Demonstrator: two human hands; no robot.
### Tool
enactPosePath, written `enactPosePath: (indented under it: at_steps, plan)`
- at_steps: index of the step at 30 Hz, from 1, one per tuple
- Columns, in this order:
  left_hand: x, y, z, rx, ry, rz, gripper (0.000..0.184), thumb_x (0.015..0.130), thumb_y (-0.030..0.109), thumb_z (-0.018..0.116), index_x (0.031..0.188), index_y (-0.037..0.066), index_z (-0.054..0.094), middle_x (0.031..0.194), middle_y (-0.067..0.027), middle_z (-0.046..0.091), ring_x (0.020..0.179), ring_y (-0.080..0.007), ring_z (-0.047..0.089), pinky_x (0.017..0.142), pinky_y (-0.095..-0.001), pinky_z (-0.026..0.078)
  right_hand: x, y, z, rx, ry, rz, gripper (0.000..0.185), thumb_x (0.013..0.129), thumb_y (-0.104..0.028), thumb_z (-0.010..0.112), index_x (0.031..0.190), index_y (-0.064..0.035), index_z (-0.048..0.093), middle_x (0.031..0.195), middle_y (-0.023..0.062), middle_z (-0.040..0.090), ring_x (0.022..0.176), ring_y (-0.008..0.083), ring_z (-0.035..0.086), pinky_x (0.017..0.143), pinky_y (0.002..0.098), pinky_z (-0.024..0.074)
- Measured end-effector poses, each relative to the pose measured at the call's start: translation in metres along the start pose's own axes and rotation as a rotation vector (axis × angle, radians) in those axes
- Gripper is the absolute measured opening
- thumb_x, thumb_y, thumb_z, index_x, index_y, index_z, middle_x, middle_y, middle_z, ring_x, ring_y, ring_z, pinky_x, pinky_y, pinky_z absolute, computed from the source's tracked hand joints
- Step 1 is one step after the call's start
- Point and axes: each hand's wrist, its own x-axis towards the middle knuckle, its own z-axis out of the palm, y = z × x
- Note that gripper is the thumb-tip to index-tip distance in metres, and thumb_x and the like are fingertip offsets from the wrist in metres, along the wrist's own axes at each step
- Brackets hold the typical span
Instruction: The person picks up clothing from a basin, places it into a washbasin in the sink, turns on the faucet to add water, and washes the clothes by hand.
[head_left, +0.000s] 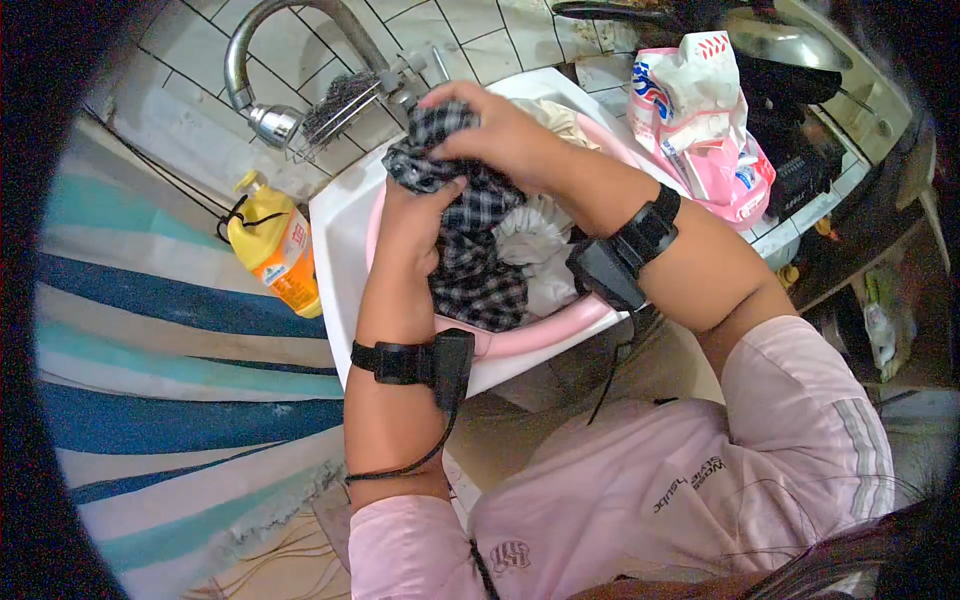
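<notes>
A black-and-white plaid garment (478,275) hangs bunched from both of my hands, its lower part lying in a pink basin (545,332). My right hand (500,130) grips its upper end from above, fingers curled over the cloth. Just below and to the left, my left hand (412,215) holds the same bunched end; the cloth covers most of its fingers. Beside the plaid fabric, white cloth (540,245) lies in the basin. The basin sits within a white sink (335,235).
A curved metal faucet (240,70) rises behind the sink, near a wire rack (345,110) with a scouring pad. A yellow bottle (275,245) stands at left, and a pink-and-white detergent bag (700,130) at right. Pans (785,45) are at back right.
</notes>
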Motion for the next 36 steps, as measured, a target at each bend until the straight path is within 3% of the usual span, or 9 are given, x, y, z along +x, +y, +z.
enactPosePath:
  at_steps: [4, 10, 14, 18, 22, 25, 28, 30, 36]
  plan:
    - [-0.01, 0.01, 0.008, 0.0, 0.014, 0.015, 0.049, 0.073, 0.0, 0.065, 0.119, 0.004, 0.047, 0.105, -0.0089, 0.057, 0.095, -0.0181, 0.057, 0.079, -0.0313, 0.047, -0.013, -0.022, 0.015, -0.61, -0.34, -0.04, 0.044, 0.078, -0.037, 0.066, 0.108, -0.007, 0.059, 0.103, 0.0191, 0.06, 0.096, 0.033, 0.058, 0.084, 0.0363, 0.0447]
    - [0.005, -0.009, 0.01, 0.288, -0.086, 0.301, 0.062, 0.056, 0.002, 0.062, 0.117, -0.001, 0.047, 0.104, -0.0089, 0.058, 0.098, -0.0203, 0.056, 0.087, -0.0284, 0.041, 0.008, 0.014, 0.009, -0.726, 0.123, -0.086, 0.032, 0.082, -0.034, 0.06, 0.098, -0.0059, 0.064, 0.097, 0.0188, 0.061, 0.091, 0.037, 0.056, 0.08, 0.0404, 0.0456]
    - [0.01, -0.011, 0.01, 0.351, -0.028, 0.307, 0.065, 0.055, 0.0, 0.061, 0.119, -0.001, 0.045, 0.104, -0.0096, 0.059, 0.099, -0.0215, 0.056, 0.087, -0.0281, 0.04, -0.017, -0.014, 0.018, -0.861, -0.2, -0.322, 0.031, 0.083, -0.033, 0.057, 0.097, -0.0061, 0.065, 0.093, 0.0192, 0.06, 0.091, 0.0376, 0.055, 0.078, 0.0389, 0.0465]
    - [0.0, -0.009, 0.008, 0.409, -0.071, 0.328, 0.066, 0.06, 0.006, 0.067, 0.122, 0.0, 0.044, 0.11, -0.0126, 0.057, 0.103, -0.0227, 0.055, 0.09, -0.0301, 0.04, 0.001, -0.008, 0.011, -0.703, -0.035, 0.068, 0.032, 0.084, -0.036, 0.056, 0.09, -0.0055, 0.064, 0.098, 0.0184, 0.058, 0.089, 0.0359, 0.057, 0.076, 0.0414, 0.0466]
    - [-0.001, -0.002, 0.011, 0.429, -0.086, 0.268, 0.068, 0.061, 0.008, 0.068, 0.124, 0.001, 0.043, 0.113, -0.0134, 0.057, 0.105, -0.0226, 0.054, 0.091, -0.0306, 0.04, 0.003, 0.007, 0.008, -0.644, 0.119, 0.029, 0.034, 0.084, -0.037, 0.055, 0.087, -0.0048, 0.063, 0.095, 0.0178, 0.058, 0.087, 0.0352, 0.058, 0.075, 0.0421, 0.0468]
    - [0.017, -0.022, 0.001, 0.426, 0.086, 0.26, 0.069, 0.057, 0.003, 0.065, 0.123, 0.0, 0.045, 0.11, -0.0129, 0.058, 0.104, -0.0228, 0.054, 0.091, -0.0302, 0.04, -0.018, -0.007, 0.022, -0.812, -0.105, -0.302, 0.035, 0.085, -0.038, 0.054, 0.09, -0.0051, 0.062, 0.084, 0.0171, 0.061, 0.083, 0.0357, 0.059, 0.074, 0.0419, 0.0471]
    - [0.014, -0.023, -0.003, 0.622, 0.045, 0.44, 0.071, 0.054, -0.001, 0.062, 0.123, 0.0, 0.046, 0.108, -0.011, 0.059, 0.102, -0.0214, 0.056, 0.089, -0.0294, 0.041, -0.007, -0.001, 0.02, -0.744, -0.114, -0.155, 0.035, 0.085, -0.039, 0.054, 0.09, -0.0052, 0.063, 0.087, 0.0183, 0.061, 0.083, 0.0359, 0.059, 0.074, 0.0427, 0.0468]
    - [-0.019, 0.016, 0.018, 0.328, -0.02, 0.132, 0.071, 0.055, 0.001, 0.067, 0.123, 0.0, 0.047, 0.108, -0.0095, 0.058, 0.1, -0.0197, 0.056, 0.088, -0.0287, 0.042, 0.005, 0.005, 0.006, -0.715, -0.01, -0.014, 0.033, 0.084, -0.036, 0.056, 0.091, -0.0041, 0.062, 0.09, 0.0204, 0.061, 0.083, 0.0358, 0.059, 0.074, 0.041, 0.0469]
    - [-0.016, 0.012, 0.017, 0.4, 0.025, 0.439, 0.07, 0.051, -0.012, 0.061, 0.119, 0.001, 0.048, 0.101, -0.0096, 0.059, 0.086, -0.0187, 0.06, 0.076, -0.0289, 0.048, 0.019, 0.042, -0.011, -0.598, 0.08, -0.069, 0.024, 0.086, -0.022, 0.056, 0.096, -0.0007, 0.063, 0.093, 0.0193, 0.063, 0.088, 0.0275, 0.061, 0.081, 0.0339, 0.0452]
